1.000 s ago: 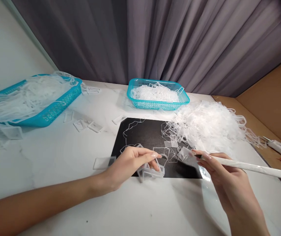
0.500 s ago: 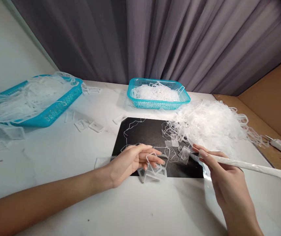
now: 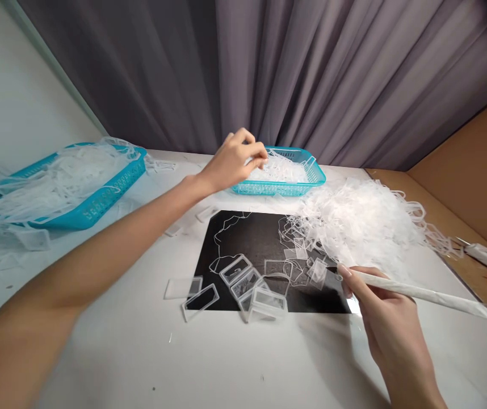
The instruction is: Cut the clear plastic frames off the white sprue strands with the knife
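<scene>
Over the far basket (image 3: pixel 311 170), behind the black mat (image 3: pixel 264 238), my left hand (image 3: pixel 235 159) pinches its fingertips nearly shut on thin plastic scrap, apparently dropping it in. My right hand (image 3: pixel 380 318), at the mat's right edge, grips the white stick (image 3: pixel 422 292). Clear frames (image 3: pixel 243 284) lie on the mat; next calls for picking trimmings off them.

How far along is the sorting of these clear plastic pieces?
Done: thin white plastic trimmings fill the small teal basket; several clear rectangular plastic frames lie freed on the black mat. In hand: the left hand is over that basket's trimmings, and the right hand grips a white wrapped stick tool. Left: the large tangled white plastic pile looks untouched.
</scene>
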The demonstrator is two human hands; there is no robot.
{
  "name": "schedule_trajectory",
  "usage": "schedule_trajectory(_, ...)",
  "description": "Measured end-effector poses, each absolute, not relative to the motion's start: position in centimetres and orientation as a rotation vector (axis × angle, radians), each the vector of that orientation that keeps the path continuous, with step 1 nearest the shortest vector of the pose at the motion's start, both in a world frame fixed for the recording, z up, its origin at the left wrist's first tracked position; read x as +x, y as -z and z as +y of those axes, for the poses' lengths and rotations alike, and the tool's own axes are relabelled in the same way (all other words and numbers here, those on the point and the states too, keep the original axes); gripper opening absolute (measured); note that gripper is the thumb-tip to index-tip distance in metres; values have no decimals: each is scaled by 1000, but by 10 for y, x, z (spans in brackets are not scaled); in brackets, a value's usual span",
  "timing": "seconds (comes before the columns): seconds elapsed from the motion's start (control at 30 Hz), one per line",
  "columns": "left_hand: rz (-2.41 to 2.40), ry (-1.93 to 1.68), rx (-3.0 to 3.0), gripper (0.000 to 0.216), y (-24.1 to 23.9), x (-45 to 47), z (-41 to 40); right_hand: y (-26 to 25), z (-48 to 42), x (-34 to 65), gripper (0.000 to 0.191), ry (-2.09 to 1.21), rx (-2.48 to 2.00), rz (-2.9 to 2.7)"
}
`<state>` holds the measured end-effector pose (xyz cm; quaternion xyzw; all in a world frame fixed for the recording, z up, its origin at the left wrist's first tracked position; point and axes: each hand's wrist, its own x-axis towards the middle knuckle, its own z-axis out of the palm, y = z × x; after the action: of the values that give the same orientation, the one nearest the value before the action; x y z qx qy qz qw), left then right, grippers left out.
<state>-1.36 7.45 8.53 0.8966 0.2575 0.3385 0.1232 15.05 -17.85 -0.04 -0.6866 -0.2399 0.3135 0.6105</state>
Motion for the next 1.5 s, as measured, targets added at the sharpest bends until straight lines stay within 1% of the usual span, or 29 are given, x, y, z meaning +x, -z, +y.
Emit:
schedule_trajectory(0.07,772,-1009,2710,9,-83,-5,107,-1,-179,149,26,-742,-1569,-542)
schedule_trajectory(0.17,864,-778,2708,6,-74,1,137,0,-180,149,25,-771,-1543,-524)
schedule_trajectory(0.23,920,-730,2678,6,-69,0,142,1,-180,149,26,-782,-1528,-524)
schedule_trajectory(0.3,978,-754,2652,9,-68,-4,135,1,-180,149,27,-810,-1515,-539)
schedule_trajectory(0.37,1042,-781,2621,15,-68,-14,112,1,-181,149,29,-844,-1519,-541)
schedule_trajectory(0.43,1077,-695,2589,16,-67,-27,75,1,-181,149,31,-861,-1543,-539)
schedule_trajectory(0.47,1069,-594,2573,18,-67,-34,51,2,-181,149,30,-859,-1561,-547)
schedule_trajectory(0.57,994,-43,2374,38,-61,-55,-24,2,-182,149,28,-829,-1594,-597)
schedule_trajectory(0.63,979,49,2329,39,-55,-64,-64,2,-182,149,27,-837,-1591,-627)
schedule_trajectory(0.73,914,13,2353,28,-43,-70,-95,-1,-183,146,28,-881,-1593,-644)
schedule_trajectory(0.83,904,-94,2380,14,-31,-69,-99,-4,-183,143,27,-958,-1553,-659)
schedule_trajectory(0.93,906,-208,2342,3,-26,-65,-95,-4,-183,144,25,-1109,-1458,-698)
schedule_trajectory(1.07,954,-239,2069,3,-33,-57,-93,-4,-182,144,22,-1258,-1335,-724)
schedule_trajectory(1.17,928,-221,1793,7,-39,-52,-93,-7,-183,144,18,-1244,-1297,-675)
schedule_trajectory(1.27,856,-241,1602,10,-39,-49,-93,-9,-183,144,19,-1165,-1313,-631)
schedule_trajectory(1.37,816,-253,1540,12,-37,-49,-93,-11,-183,141,18,-1198,-1291,-652)
schedule_trajectory(1.5,773,-250,1600,19,-35,-50,-95,-16,-181,130,21,-1302,-1300,-691)
